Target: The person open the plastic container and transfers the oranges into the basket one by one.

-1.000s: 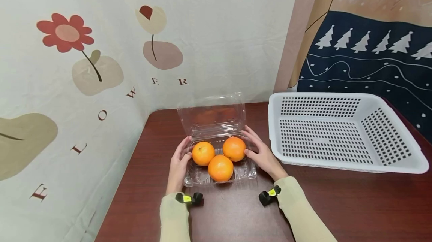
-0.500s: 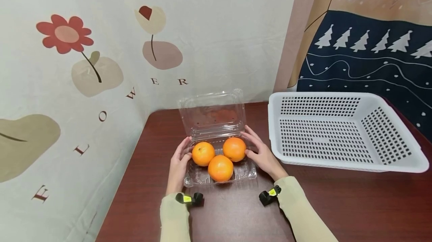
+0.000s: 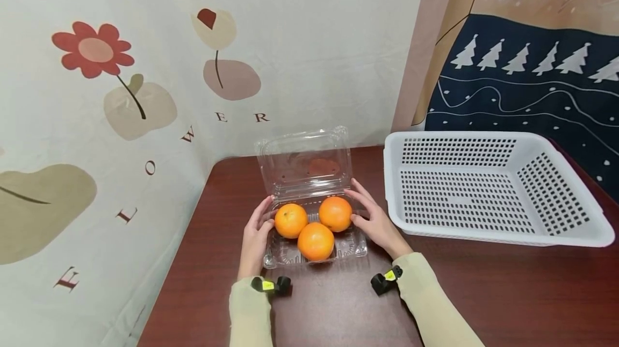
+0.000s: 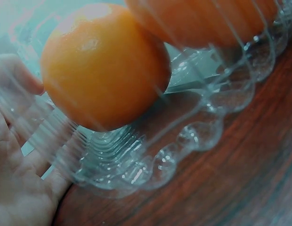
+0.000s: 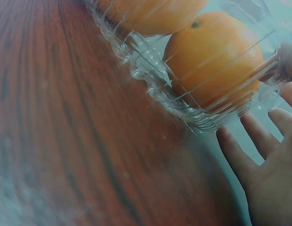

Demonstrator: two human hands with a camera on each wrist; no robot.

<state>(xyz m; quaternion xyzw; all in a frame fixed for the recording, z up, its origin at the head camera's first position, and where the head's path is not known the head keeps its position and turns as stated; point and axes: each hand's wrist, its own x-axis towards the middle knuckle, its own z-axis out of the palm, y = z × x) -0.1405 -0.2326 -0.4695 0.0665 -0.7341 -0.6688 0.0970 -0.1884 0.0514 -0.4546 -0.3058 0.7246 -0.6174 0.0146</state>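
Three oranges sit in a clear plastic clamshell box (image 3: 285, 255) on the table: one orange (image 3: 291, 221) at back left, another orange (image 3: 336, 214) at back right, a third orange (image 3: 316, 241) in front. The box's lid (image 3: 304, 161) stands raised at the rear. My left hand (image 3: 254, 239) grips the left side, its thumb over the rim near the left orange. On the opposite side my right hand (image 3: 379, 227) holds the wall, thumb inside and fingers outside, as the right wrist view shows through the clear plastic.
A white perforated plastic basket (image 3: 459, 237) stands to the right on the dark red wooden table (image 3: 338, 315). A pale printed cloth (image 3: 314, 57) hangs behind the table and along its left, with a navy tree-patterned cloth (image 3: 522, 94) at back right.
The raised lid has swung slightly up and back. Both hands keep their places on the box, and the oranges lie where they were.
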